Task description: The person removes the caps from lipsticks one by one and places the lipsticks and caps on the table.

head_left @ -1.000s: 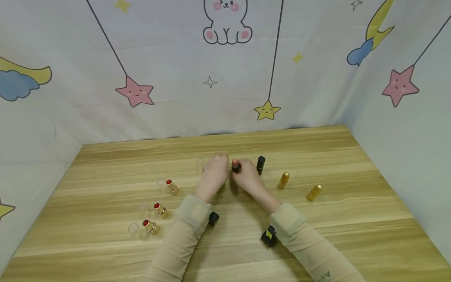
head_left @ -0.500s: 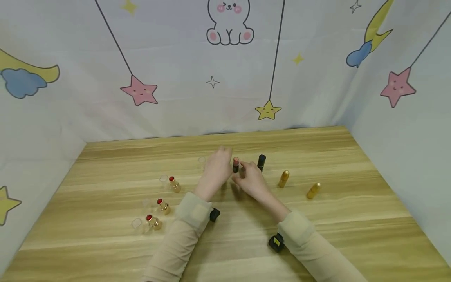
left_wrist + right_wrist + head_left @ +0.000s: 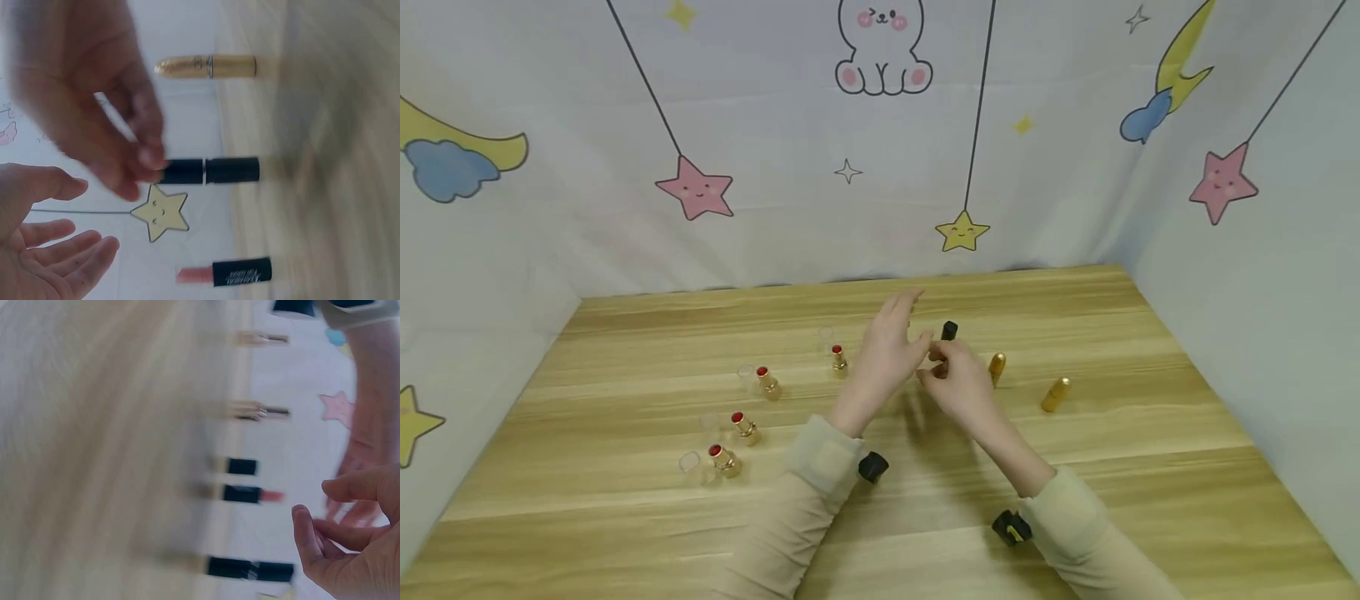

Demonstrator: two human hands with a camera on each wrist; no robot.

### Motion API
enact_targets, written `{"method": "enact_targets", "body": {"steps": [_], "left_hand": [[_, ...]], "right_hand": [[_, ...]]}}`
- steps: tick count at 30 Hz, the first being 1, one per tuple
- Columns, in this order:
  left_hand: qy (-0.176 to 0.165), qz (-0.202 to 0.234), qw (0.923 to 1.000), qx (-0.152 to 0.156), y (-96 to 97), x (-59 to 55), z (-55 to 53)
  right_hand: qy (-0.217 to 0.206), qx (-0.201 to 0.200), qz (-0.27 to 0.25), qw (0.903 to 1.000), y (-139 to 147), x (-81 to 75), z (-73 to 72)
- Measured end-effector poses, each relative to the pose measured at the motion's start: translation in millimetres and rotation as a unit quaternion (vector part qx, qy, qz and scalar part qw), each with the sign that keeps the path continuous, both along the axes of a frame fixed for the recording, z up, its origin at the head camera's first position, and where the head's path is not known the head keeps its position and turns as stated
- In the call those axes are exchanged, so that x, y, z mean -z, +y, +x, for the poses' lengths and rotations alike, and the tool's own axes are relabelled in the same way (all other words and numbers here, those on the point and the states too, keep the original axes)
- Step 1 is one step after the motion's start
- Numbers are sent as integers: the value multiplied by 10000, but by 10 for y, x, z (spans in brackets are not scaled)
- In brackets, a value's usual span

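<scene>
My left hand (image 3: 883,350) hovers over the middle of the table, fingers loosely extended and holding nothing. My right hand (image 3: 962,387) is just in front of a capped black lipstick (image 3: 950,329) that stands upright. In the left wrist view its fingertips overlap the tip of that lipstick; in the right wrist view thumb and fingers stand apart, with the lipstick beside them. An uncapped pink lipstick (image 3: 242,273) with a black base stands upright to the left of it, hidden behind my left hand in the head view. Its neighbour is a short black cap (image 3: 242,466).
Several uncapped red lipsticks (image 3: 768,383) in gold bases stand on the left, with clear caps (image 3: 689,461) beside them. Two gold bullet-shaped lipsticks (image 3: 1056,394) stand on the right. The wooden table (image 3: 1150,492) ends at a patterned curtain (image 3: 775,233).
My right hand has let go of the pink lipstick and moved right to the capped black one. My left hand has moved right and its fingers have spread, uncovering a red lipstick.
</scene>
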State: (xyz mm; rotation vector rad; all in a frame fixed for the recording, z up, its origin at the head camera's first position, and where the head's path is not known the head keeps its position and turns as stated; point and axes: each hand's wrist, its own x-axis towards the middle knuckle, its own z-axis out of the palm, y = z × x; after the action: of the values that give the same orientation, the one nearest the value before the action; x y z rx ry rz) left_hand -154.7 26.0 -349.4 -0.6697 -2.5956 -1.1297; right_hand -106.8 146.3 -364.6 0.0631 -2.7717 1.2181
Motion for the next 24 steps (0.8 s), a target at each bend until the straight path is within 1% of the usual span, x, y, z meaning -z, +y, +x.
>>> {"method": "enact_targets", "body": {"steps": [3, 6, 8, 10, 11, 13, 17, 21, 24], "left_hand": [[-80, 265, 9996, 61, 63, 38, 16], [-89, 324, 9994, 35, 132, 69, 28], [-183, 184, 9996, -60, 178, 87, 33], [-273, -76, 9995, -154, 225, 112, 28], [-322, -227, 9990, -200, 247, 126, 22], [-297, -495, 9979, -302, 285, 162, 6], [-82, -705, 9964, -470, 339, 242, -41], [165, -920, 9936, -637, 375, 324, -68], [253, -1017, 9921, -693, 404, 372, -74]], "right_hand": [[371, 97, 247, 9990, 96, -141, 17], [784, 221, 560, 9951, 214, -272, -18], [993, 230, 792, 9916, 294, -344, -63], [1123, 157, 1025, 9883, 358, -399, -136], [1157, 95, 1155, 9865, 384, -420, -180], [1173, -67, 1413, 9830, 419, -448, -274], [1046, -281, 1753, 9785, 434, -459, -428], [898, -349, 1900, 9770, 428, -420, -512], [823, -359, 1991, 9759, 426, -379, -543]]}}
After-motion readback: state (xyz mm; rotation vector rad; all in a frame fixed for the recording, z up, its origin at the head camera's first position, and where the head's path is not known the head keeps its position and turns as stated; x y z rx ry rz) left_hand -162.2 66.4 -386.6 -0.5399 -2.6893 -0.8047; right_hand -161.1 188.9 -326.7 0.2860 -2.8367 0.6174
